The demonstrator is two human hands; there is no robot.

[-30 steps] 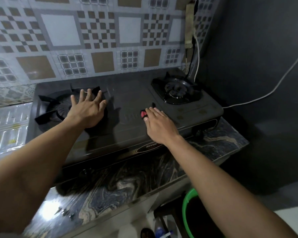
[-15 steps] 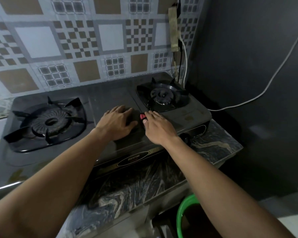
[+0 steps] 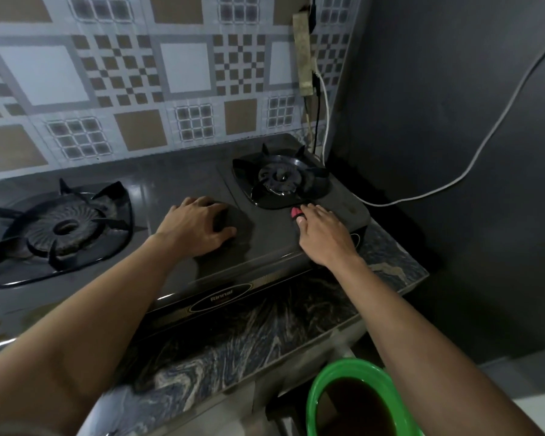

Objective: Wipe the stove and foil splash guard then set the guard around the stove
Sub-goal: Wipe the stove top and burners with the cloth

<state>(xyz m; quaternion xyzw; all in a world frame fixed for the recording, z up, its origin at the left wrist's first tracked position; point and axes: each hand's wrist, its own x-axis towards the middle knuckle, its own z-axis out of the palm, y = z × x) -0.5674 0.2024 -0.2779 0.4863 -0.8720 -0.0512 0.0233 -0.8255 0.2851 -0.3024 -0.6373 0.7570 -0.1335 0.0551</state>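
Observation:
A dark two-burner gas stove (image 3: pixel 183 180) sits on a marbled counter (image 3: pixel 265 335) against a tiled wall. My left hand (image 3: pixel 195 228) rests palm down on the stove's middle panel with fingers bent and nothing in it. My right hand (image 3: pixel 324 237) lies on the stove top just in front of the right burner (image 3: pixel 280 177), pressing a small red cloth (image 3: pixel 295 213) that peeks out under the fingertips. The left burner (image 3: pixel 63 229) is uncovered. A shiny strip with yellowish marks (image 3: pixel 0 336) shows at the left edge, maybe the foil guard; my left arm hides most of it.
A green bucket (image 3: pixel 315 391) with dark contents stands on the floor below the counter's right end. A white cable (image 3: pixel 472 165) runs along the dark right wall to the stove's back corner. A power strip (image 3: pixel 304 55) hangs on the tiles.
My left hand has moved from the left burner to the stove's middle panel. My right hand has slid right with the red cloth to the front of the right burner.

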